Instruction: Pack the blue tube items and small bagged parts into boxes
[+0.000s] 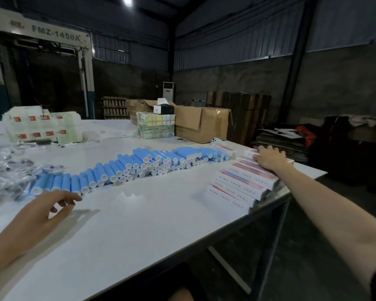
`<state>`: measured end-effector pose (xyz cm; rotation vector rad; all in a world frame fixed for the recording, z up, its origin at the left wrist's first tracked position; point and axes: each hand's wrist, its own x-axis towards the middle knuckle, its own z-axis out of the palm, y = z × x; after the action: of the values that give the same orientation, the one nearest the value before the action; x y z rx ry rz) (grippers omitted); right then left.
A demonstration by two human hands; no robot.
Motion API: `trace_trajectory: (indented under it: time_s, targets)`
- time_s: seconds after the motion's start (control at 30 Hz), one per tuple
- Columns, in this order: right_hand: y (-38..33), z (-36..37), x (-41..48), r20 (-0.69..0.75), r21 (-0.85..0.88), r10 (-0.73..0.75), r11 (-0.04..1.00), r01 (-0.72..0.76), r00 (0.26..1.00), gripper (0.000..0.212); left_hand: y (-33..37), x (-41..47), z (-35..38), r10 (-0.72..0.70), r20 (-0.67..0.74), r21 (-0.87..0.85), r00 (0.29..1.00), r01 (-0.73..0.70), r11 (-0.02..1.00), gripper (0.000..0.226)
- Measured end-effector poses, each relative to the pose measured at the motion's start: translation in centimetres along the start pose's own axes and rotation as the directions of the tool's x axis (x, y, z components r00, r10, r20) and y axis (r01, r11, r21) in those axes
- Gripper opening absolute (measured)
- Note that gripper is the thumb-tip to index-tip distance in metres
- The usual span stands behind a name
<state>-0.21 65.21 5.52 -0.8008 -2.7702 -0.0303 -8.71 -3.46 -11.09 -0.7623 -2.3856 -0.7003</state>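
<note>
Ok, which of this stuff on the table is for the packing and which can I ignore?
For the job: blue tubes, bagged parts, flat red-and-white boxes under the right hand.
Just lying about: brown carton, taped green bundle, wrapped white packs, tissue box.

A brown carton (201, 124) is set on the white table (139, 224), at its far edge; a machine (41, 68) and air conditioner (168, 91) are seen beyond.
</note>
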Motion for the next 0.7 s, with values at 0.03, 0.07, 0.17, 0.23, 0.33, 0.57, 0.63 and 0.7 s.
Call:
trace_trajectory:
  time_s: [0.03,0.07,0.17,0.23,0.33,0.57,0.63,0.7]
  targets:
    - [0.0,0.2,0.0,0.001,-0.017,-0.006,1.000,0.006,1.000,0.053,-0.1,-0.1,0.0,-0.002,0.012,0.008,1.000,0.002,1.000,0.026]
    - [0.0,0.3,0.0,0.001,-0.034,-0.011,0.999,0.011,1.000,0.054,-0.3,-0.1,0.0,0.001,0.032,0.021,0.999,-0.001,1.000,0.021]
    - [0.1,0.3,0.1,0.009,-0.069,-0.017,0.997,0.017,1.000,0.055,0.1,-0.1,-0.1,-0.029,0.037,0.038,0.999,0.027,0.999,0.044]
    - [-0.1,0.3,0.2,0.002,-0.103,-0.020,0.995,0.020,1.000,0.055,0.7,-0.2,-0.3,-0.035,0.027,0.037,0.999,0.034,0.999,0.045]
    - [-1.1,0.3,0.0,-0.098,-0.163,-0.070,0.985,0.053,0.993,0.054,1.8,-0.2,-0.7,-0.043,0.021,0.034,0.999,0.043,0.999,0.042]
    - [-11.8,-1.3,-2.0,-0.435,0.081,-0.268,0.939,0.333,0.860,0.022,5.3,-0.4,-2.2,-0.114,0.022,-0.004,0.993,0.114,0.993,0.038]
    - [-16.3,-1.5,-3.8,-0.448,0.218,-0.299,0.877,0.428,0.842,0.026,6.3,-0.8,-2.8,-0.154,0.002,0.008,0.988,0.154,0.988,0.031]
    - [-20.8,-1.2,-5.7,-0.451,0.305,-0.349,0.805,0.510,0.821,0.031,7.6,-1.1,-3.4,-0.170,-0.030,0.027,0.985,0.170,0.985,0.022]
